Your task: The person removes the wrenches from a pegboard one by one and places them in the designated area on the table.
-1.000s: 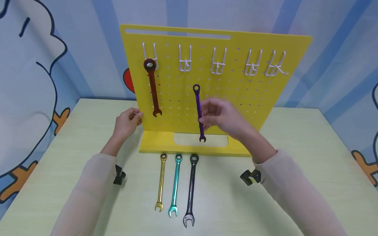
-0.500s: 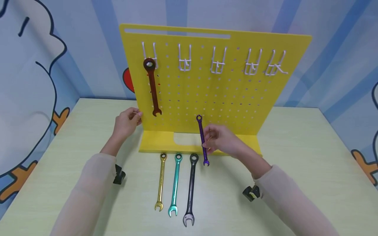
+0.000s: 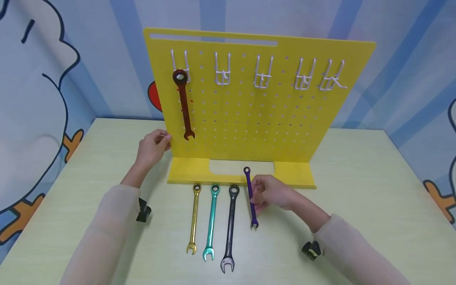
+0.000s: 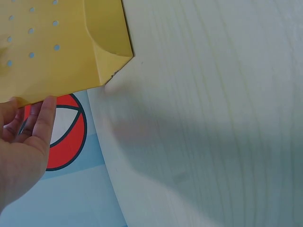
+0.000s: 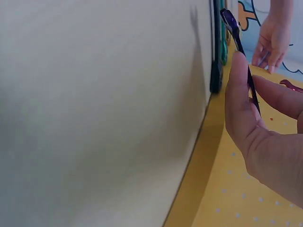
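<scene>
My right hand (image 3: 272, 193) pinches a small purple combination wrench (image 3: 250, 198) between thumb and fingers, its ring end toward the board. In the right wrist view the purple wrench (image 5: 240, 45) is held a little above the table, its shadow apart from it. My left hand (image 3: 152, 148) holds the left edge of the yellow pegboard (image 3: 246, 130), thumb and fingertips at the rim in the left wrist view. A red-brown wrench (image 3: 184, 107) hangs from the leftmost hook. Gold (image 3: 194, 219), teal (image 3: 212, 221) and black (image 3: 230, 225) wrenches lie side by side left of the purple one.
Several white wire hooks (image 3: 263, 75) run along the board's upper part. The board's yellow base (image 3: 189, 170) stands on the pale table (image 3: 356, 178), just beyond the wrenches' ring ends. A blue cartoon-printed backdrop (image 3: 270, 18) rises behind.
My right hand has brought the purple wrench down from in front of the pegboard to just above the table, right of the black wrench. My left hand has stayed at the board's edge.
</scene>
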Action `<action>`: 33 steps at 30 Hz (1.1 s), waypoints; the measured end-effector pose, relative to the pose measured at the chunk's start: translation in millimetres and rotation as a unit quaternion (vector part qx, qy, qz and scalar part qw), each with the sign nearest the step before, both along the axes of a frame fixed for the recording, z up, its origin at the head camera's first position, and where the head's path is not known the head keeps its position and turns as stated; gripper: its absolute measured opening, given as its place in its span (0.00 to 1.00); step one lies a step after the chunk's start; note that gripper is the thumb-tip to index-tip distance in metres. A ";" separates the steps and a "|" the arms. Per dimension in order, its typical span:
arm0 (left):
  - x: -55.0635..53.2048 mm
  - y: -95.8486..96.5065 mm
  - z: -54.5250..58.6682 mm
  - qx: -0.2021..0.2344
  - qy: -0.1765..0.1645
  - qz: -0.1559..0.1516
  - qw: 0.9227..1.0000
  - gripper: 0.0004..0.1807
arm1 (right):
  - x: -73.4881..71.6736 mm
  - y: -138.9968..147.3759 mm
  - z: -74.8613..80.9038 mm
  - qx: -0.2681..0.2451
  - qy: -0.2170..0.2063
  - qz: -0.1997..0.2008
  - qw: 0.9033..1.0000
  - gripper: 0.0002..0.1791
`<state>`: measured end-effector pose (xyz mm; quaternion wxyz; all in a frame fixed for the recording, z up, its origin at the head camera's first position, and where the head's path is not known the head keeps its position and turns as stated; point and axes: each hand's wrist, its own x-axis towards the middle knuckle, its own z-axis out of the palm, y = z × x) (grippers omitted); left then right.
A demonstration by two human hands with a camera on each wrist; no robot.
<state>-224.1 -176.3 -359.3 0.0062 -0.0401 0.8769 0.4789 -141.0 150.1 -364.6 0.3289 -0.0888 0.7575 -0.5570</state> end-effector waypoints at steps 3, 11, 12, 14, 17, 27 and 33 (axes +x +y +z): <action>-0.3 -0.1 0.0 -0.001 0.001 0.000 1.000 0.17 | 5.3 1.8 -5.1 0.006 -0.010 0.009 1.000 0.07; -0.8 -0.6 0.0 -0.002 0.000 -0.001 1.000 0.18 | 16.5 4.7 -16.9 0.000 -0.045 0.012 0.999 0.06; -0.8 -0.7 0.0 -0.002 0.000 -0.001 1.000 0.18 | 16.9 4.6 -17.5 0.001 -0.047 0.010 0.999 0.06; -0.8 -0.9 -0.1 -0.002 0.000 0.000 1.000 0.18 | 17.8 4.2 -17.7 0.006 -0.050 0.006 0.999 0.06; -0.9 -1.0 -0.5 -0.002 0.002 -0.001 1.000 0.18 | 18.8 3.5 -18.1 0.010 -0.059 0.007 0.998 0.06; -0.7 -0.8 -1.6 -0.002 0.003 -0.003 1.000 0.18 | 21.5 1.6 -18.4 0.017 -0.065 -0.003 0.998 0.06; 0.0 -0.6 -1.0 -0.007 0.004 -0.003 1.000 0.18 | 22.4 0.9 -20.4 0.006 -0.065 -0.016 0.998 0.05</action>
